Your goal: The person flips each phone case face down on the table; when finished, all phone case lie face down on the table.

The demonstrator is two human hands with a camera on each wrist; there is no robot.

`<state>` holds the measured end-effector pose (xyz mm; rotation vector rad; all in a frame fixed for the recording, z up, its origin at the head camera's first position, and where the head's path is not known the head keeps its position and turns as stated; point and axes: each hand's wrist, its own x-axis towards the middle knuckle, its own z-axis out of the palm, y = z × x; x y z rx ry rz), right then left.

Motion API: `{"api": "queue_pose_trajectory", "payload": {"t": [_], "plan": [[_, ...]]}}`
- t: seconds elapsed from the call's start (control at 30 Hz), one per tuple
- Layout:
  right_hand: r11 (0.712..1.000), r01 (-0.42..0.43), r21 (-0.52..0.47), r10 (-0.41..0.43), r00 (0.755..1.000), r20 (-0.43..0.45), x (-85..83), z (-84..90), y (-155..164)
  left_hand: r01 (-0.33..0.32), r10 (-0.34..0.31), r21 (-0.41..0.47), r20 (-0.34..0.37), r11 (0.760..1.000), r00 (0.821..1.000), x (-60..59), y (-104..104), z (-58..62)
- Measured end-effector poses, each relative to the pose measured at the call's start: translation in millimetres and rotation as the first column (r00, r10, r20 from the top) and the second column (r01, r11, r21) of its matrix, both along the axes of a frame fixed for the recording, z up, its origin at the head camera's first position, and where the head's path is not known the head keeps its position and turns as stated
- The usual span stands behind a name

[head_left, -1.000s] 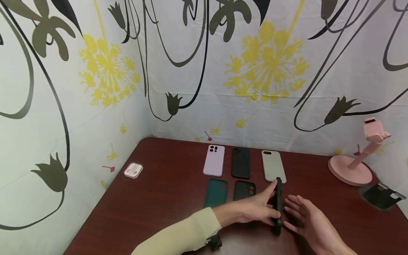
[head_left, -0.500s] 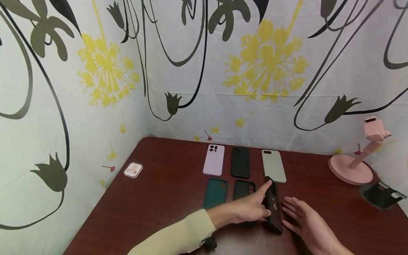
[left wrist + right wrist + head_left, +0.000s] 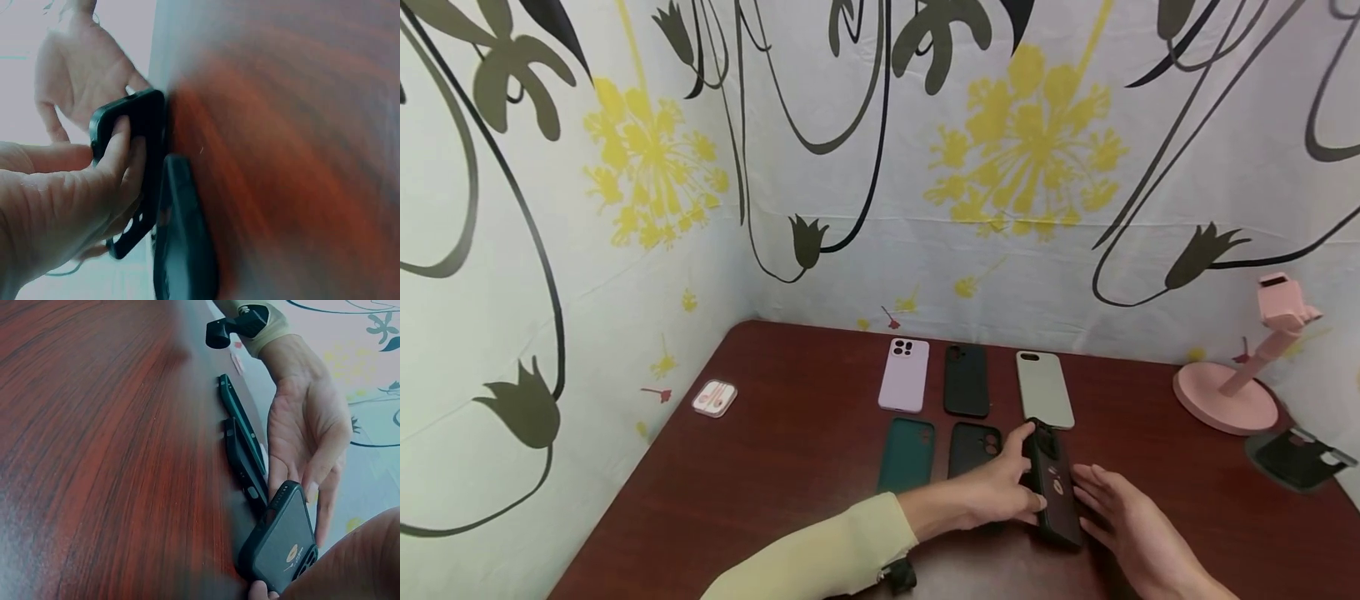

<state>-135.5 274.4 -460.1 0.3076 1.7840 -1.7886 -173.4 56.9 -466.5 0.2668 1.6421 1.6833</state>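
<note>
From the head view, the left hand (image 3: 1000, 492) grips a dark phone case (image 3: 1051, 487), tilted on its edge on the worktop (image 3: 775, 475) just right of the two lower cases, while the right hand (image 3: 1123, 521) waits beside it with fingers straight. The left wrist view shows fingers (image 3: 122, 147) curled over the case's rim; the right wrist view shows it (image 3: 281, 540) leaning, not flat. I judge this the laying-down step: next it needs lowering flat, in line with its row

table (image 3: 790, 467) dark red-brown | cases: lilac (image 3: 903, 376), black (image 3: 966, 381), grey-green (image 3: 1043, 389), teal (image 3: 907, 456) | stand (image 3: 1232, 392) pink | sleeve (image 3: 820, 554) pale yellow
</note>
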Motion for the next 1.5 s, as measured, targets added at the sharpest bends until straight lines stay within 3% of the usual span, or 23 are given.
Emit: {"api": "queue_pose_trajectory", "payload": {"t": [0.23,0.4,0.53,0.87,1.13,1.5], "plan": [[1.0,0.025,0.014,-0.025,1.0,0.01,-2.1,-1.1,10,-0.087,0.087,0.002,0.021,0.996,0.996,3.1,16,-4.1],[1.0,0.028,0.007,-0.028,0.999,0.016,-1.8,-0.9,13,-0.196,0.195,0.01,0.02,0.981,0.981,2.1,20,-8.1],[1.0,0.018,-0.005,-0.018,1.0,0.012,1.3,-1.3,13,-0.233,0.232,0.035,0.035,0.972,0.972,-1.9,16,-9.0],[0.999,0.041,-0.022,-0.041,0.999,-0.004,-1.9,-0.8,19,-0.14,0.135,0.064,0.07,0.988,0.988,-6.1,7,1.8],[0.999,0.042,-0.018,-0.042,0.999,0.007,-0.3,-0.5,25,-0.122,0.113,0.058,0.135,0.991,0.984,-1.8,9,4.2],[0.998,0.06,-0.026,-0.059,0.998,0.023,-0.6,0.2,22,-0.087,0.081,0.055,0.095,0.995,0.992,8.2,10,8.9]]}}
